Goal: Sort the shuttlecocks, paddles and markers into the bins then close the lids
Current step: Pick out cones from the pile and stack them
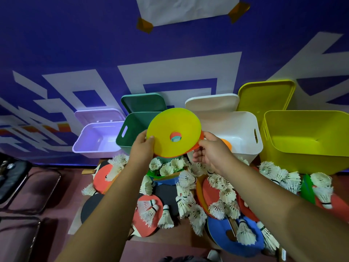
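You hold a stack of disc markers (173,137) up in front of the open bins. A yellow one is on top, with orange and a sliver of teal showing beneath. Your left grip (143,146) is clamped on the stack's rim at its 9 o'clock, thumb over the yellow face. Your right grip (209,150) pinches the orange rim at 3 o'clock. Taking opposite edges looks meant to keep the nested discs together, or to peel one off; which, I cannot tell.

The white bin (243,129) sits just beside the stack at 3 o'clock and has an orange marker (226,143) inside, so it is probably where these go. The green bin (130,129) is partly behind the stack at 9 o'clock, the lilac bin (98,138) is further out that way, and the yellow bin (302,138) is far out at 3 o'clock. The lids (264,95) lean against the wall at 12 o'clock, none fitted yet. Shuttlecocks (188,178) and paddles (143,227) lie heaped on the counter (166,241) at 6 o'clock, under your forearms.
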Demonstrator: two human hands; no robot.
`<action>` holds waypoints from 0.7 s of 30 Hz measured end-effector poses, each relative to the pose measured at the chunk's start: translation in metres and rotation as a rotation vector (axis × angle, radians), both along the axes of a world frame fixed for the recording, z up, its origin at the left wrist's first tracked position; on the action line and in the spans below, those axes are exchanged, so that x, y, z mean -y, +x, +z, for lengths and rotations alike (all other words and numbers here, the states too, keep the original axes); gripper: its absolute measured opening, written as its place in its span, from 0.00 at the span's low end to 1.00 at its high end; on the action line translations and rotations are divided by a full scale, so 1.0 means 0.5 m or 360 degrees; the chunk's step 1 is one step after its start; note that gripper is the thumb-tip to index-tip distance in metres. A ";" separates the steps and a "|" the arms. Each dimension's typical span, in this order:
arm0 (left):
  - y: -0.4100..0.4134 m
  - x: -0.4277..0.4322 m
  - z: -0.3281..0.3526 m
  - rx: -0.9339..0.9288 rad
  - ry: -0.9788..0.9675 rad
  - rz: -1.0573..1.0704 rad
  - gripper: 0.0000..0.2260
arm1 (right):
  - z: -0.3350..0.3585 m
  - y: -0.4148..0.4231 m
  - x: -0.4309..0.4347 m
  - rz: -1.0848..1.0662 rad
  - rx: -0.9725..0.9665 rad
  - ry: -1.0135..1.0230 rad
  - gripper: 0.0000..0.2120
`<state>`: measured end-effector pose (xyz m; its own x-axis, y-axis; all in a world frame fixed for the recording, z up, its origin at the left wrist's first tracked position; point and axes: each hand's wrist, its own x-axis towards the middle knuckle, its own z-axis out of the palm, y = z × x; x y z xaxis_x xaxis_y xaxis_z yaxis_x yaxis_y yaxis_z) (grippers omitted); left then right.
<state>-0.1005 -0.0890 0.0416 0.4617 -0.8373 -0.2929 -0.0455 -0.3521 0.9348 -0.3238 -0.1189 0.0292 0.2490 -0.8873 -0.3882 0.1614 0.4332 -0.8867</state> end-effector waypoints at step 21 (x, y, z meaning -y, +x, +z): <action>-0.116 0.089 -0.039 -0.0053 -0.0003 -0.0166 0.21 | -0.056 -0.099 0.080 -0.0070 -0.0480 -0.0031 0.13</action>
